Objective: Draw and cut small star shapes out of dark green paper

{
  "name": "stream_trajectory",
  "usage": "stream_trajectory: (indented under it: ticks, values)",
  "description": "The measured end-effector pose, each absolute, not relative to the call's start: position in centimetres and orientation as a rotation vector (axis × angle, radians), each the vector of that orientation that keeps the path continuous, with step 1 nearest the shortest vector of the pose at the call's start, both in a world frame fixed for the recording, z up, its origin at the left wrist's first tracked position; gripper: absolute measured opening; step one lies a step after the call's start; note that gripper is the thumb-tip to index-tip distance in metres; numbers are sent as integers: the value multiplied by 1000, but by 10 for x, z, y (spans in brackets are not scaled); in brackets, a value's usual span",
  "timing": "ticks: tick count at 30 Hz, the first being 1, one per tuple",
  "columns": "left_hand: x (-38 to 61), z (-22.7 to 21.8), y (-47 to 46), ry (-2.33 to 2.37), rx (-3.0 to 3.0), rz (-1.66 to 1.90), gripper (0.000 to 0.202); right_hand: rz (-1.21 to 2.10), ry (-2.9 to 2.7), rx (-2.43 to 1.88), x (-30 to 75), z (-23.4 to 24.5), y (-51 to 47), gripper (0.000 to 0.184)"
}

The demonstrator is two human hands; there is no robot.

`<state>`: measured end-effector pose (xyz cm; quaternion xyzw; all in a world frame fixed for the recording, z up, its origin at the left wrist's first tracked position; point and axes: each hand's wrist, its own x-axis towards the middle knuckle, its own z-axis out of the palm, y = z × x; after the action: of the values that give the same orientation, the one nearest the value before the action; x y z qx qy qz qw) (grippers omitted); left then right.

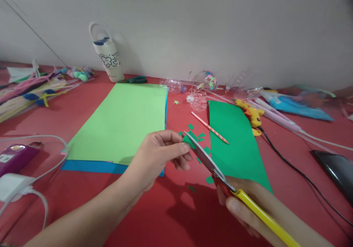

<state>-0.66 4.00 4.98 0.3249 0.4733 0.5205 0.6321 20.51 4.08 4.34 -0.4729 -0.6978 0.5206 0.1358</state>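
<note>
My left hand [158, 156] pinches a small dark green paper piece [189, 141] between thumb and fingers above the red table. My right hand [248, 208] grips scissors [209, 162] with yellow and red handles. Their blades point up and left, and the tip meets the small green piece. Green paper scraps [202, 136] and a small cut star [190, 126] lie on the table just beyond the blades. A dark green paper sheet [234, 144] lies to the right of the scissors.
A light green sheet [124, 122] lies on a blue sheet at centre left. A pencil [209, 128], a yellow glue gun [252, 114] with black cord, pipe cleaners [33, 92], a white cup [109, 59], chargers [16, 158] and a phone [335, 168] surround the work area.
</note>
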Motion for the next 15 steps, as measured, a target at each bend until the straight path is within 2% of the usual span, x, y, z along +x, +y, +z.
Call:
stream_trajectory:
  ticks: [15]
  values:
    - [-6, 48, 41, 1064, 726, 1211, 16, 1481, -1993, -1317, 207, 36, 41, 48]
